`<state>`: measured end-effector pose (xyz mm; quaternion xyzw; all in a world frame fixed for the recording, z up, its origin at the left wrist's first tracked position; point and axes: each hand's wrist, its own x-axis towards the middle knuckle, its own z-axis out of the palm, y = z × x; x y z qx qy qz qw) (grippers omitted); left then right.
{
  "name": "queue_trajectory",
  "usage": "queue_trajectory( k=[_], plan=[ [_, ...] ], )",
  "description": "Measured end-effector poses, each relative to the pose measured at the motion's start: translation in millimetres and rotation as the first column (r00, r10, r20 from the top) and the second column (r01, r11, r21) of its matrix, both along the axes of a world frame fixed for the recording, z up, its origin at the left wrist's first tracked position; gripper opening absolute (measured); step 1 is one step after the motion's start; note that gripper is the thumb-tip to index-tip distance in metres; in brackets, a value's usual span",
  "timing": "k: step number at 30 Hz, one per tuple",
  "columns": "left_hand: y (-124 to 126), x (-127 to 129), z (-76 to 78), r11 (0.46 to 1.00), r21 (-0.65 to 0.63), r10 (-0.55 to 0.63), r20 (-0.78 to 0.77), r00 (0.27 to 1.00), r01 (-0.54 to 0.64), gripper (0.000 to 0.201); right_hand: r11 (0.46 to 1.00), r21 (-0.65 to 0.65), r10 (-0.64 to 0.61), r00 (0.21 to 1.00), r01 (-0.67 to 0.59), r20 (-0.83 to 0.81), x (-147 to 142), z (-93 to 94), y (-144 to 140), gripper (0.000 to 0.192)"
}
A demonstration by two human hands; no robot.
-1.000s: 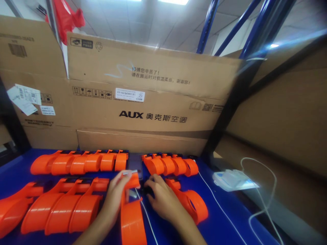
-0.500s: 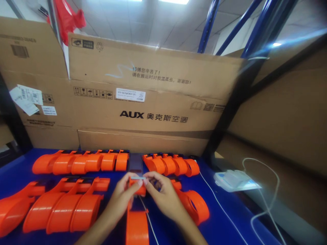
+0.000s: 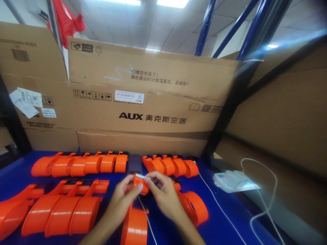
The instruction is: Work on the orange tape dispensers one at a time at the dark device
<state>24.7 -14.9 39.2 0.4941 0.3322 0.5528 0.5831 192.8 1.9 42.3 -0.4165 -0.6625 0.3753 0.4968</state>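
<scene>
Room: storage corner under ceiling lights, big AUX cardboard cartons [image 3: 143,102] stacked against blue racking [image 3: 204,27], something red [image 3: 67,18] hanging top left.
Surface: blue bench [image 3: 230,221], low and crowded, with a white cable [image 3: 217,202] running across it to the right.
Far rows: orange dispensers lined up in two batches at the back, a long one left [image 3: 81,163] and a shorter one right [image 3: 170,165], a dark phone-like slab [image 3: 134,164] lying between them.
Near rows: more orange shells [image 3: 61,211] overlapping at the left, one lone piece [image 3: 194,207] just beside the right wrist.
Piece in hand: an orange dispenser [image 3: 135,224] stands up from the bench between both wrists, its nose [image 3: 140,183] lifted to the fingertips.
Left hand [image 3: 122,200]: pinching the nose from the left, thumb and forefinger closed on it.
Right hand [image 3: 163,195]: fingers curled in from the right, pinching a small pale strip [image 3: 140,176] at the tip; whether it is metal or tape I can't tell.
Doing it well: I'd say keep the left grip firm so the body doesn't twist, set the strip square to the slot, and press evenly along its length.
Risk: a skewed strip, or a nicked finger if that edge is toothed.
Right side: a pale wrapped packet [image 3: 233,180] sits on the ledge, well apart from the hands.
</scene>
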Motion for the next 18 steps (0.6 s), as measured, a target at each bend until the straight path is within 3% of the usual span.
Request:
queue_trajectory(
  k=[12, 18],
  plan=[
    [1.3, -6.0, 4.3, 0.992, -0.026, 0.127, 0.047, 0.991, -0.126, 0.032, 0.990, 0.067, -0.121, 0.993, 0.121, -0.015, -4.3, 3.1, -0.1, 0.027],
    [5.7, -11.8, -3.6, 0.974, -0.103, 0.210, 0.098, 0.973, -0.200, 0.037, 0.983, 0.078, -0.162, 0.984, 0.168, -0.080, -3.3, 9.8, -2.6, 0.030]
  ],
)
